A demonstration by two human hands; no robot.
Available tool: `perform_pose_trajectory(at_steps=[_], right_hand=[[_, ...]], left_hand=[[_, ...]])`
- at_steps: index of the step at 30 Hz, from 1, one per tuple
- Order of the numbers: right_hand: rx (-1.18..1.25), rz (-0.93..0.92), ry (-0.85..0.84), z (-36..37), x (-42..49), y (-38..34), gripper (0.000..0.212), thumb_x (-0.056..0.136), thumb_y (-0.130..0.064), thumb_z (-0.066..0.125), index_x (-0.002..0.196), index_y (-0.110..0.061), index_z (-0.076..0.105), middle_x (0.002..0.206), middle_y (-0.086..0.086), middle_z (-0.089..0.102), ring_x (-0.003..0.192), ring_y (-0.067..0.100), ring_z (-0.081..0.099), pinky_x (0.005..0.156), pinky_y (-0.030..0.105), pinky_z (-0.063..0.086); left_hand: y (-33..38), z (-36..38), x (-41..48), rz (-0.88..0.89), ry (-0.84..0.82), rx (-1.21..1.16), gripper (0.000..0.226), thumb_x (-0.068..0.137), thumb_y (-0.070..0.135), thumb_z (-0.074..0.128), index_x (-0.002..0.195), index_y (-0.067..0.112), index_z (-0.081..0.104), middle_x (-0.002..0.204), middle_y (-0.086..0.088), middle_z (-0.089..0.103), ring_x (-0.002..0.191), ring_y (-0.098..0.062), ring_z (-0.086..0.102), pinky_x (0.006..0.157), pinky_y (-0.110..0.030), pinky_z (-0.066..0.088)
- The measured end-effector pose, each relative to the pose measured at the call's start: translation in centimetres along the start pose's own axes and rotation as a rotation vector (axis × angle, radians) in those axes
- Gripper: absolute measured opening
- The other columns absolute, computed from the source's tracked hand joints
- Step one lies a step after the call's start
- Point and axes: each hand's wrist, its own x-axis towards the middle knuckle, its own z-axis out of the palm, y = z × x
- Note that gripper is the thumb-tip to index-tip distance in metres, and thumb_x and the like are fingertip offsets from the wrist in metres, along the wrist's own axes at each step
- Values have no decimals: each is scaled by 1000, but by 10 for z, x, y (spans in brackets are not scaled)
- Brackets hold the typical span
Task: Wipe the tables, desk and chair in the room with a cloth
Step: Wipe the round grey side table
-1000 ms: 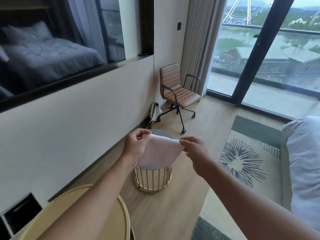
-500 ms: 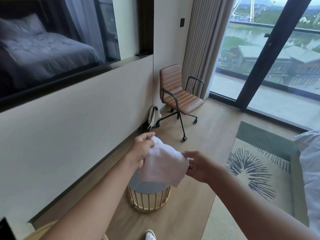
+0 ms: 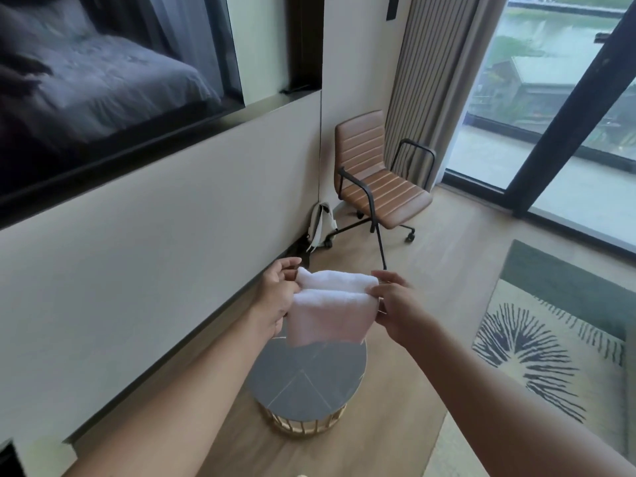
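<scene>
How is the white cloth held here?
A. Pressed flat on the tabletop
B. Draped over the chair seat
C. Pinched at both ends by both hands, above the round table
C: left hand and right hand each pinch an end of the folded cloth, above the round side table.

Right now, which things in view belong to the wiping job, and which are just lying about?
Job: cloth, held by left hand and right hand; table below it; chair.
Lying about: bag beside the chair; rug; curtain.
</scene>
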Motion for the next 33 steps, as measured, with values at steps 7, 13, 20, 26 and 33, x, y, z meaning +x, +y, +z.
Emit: perform_pose_trajectory(at_steps=[7, 13, 20, 26, 33], right_hand=[[8, -11, -193, 28, 66, -29, 55, 71, 15, 53, 119, -7, 71, 107, 24, 71, 72, 29, 65, 58, 32, 48], [-87, -25, -339, 45, 118, -79, 49, 73, 24, 40, 82, -13, 70, 72, 8, 66, 65, 25, 58, 62, 35, 41], [-511, -310, -550, 69, 160, -149, 34, 77, 9, 51, 65, -18, 67, 67, 5, 62, 64, 21, 56, 61, 31, 44], [-846, -719, -778, 107, 157, -203, 30, 92, -3, 53, 81, -25, 69, 73, -9, 63, 65, 7, 57, 59, 22, 43], [-1104, -956, -1052, 131, 148, -235, 47, 89, -1, 48, 77, -44, 62, 87, -20, 64, 81, -4, 57, 70, 15, 39]], left_hand=[[15, 11, 46, -8, 194, -129, 49, 82, -24, 39, 100, 13, 65, 89, -8, 69, 80, -23, 64, 71, -34, 53], [40, 31, 73, -1, 303, -173, 47, 83, -22, 37, 104, 9, 65, 82, -9, 68, 71, -22, 63, 60, -28, 53], [65, 56, 90, 42, 373, -42, 43, 87, -15, 43, 105, 12, 72, 80, 7, 71, 81, -16, 65, 69, -26, 54], [84, 59, 92, 192, 571, 312, 42, 93, 7, 57, 129, 29, 61, 119, 7, 58, 119, -13, 55, 88, -22, 41], [148, 59, 99, 429, 385, 847, 57, 91, 16, 64, 137, 46, 51, 163, 11, 24, 155, -11, 1, 118, -36, 14]])
